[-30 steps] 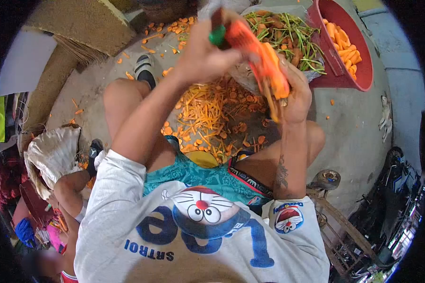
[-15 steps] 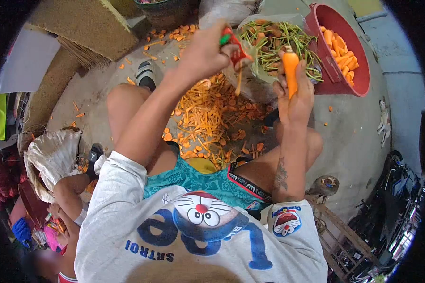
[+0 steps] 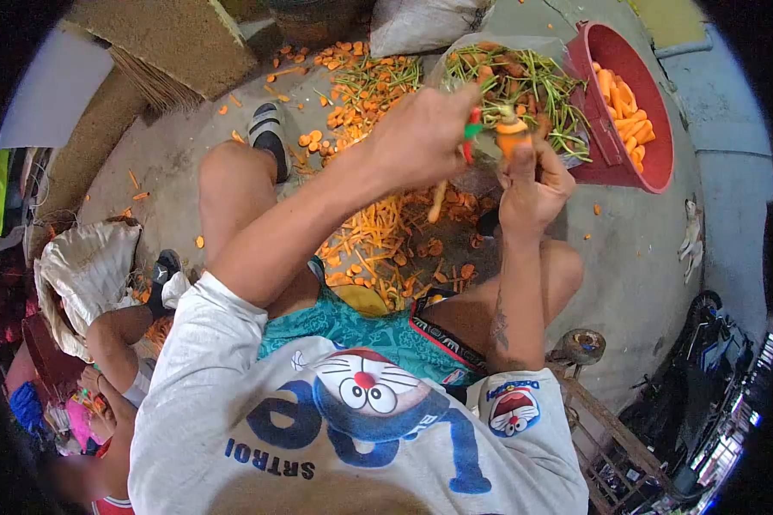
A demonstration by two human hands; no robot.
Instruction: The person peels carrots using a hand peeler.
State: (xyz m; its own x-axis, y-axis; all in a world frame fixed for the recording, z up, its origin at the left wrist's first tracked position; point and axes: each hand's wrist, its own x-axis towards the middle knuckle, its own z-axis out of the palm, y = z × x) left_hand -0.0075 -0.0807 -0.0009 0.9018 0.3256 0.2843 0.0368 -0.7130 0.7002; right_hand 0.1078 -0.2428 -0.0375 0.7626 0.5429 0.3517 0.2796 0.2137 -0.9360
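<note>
Carrot (image 3: 512, 133) sits upright in the right hand (image 3: 531, 190), whose grip is wrapped tight round the lower part so only the orange top shows above the fingers. Just to the left of that grip, the left hand (image 3: 421, 142) is closed round a peeler (image 3: 471, 137) with a red and green handle, and the blade end looks to be touching or just beside the carrot's top; the exact contact is too small to tell.

Below both grips lies a heap of peelings (image 3: 386, 232) and sliced ends on the concrete floor (image 3: 636, 257), spread between the person's knees. Beyond the hands is a sack of unpeeled carrots with green stalks (image 3: 541, 81), and to the right of it a red tub (image 3: 653, 163) holding peeled carrots. At the far left, well apart from either grip, another person's arm (image 3: 116, 330) is in view beside a pale sack (image 3: 86, 266).

The main risk, as I judge it, is the blade: the right thumb and fingertips sit close under the carrot's top, so a stroke that skids could run onto them. A wet, freshly peeled surface could also let the carrot twist in the grip and drop among the scraps.
</note>
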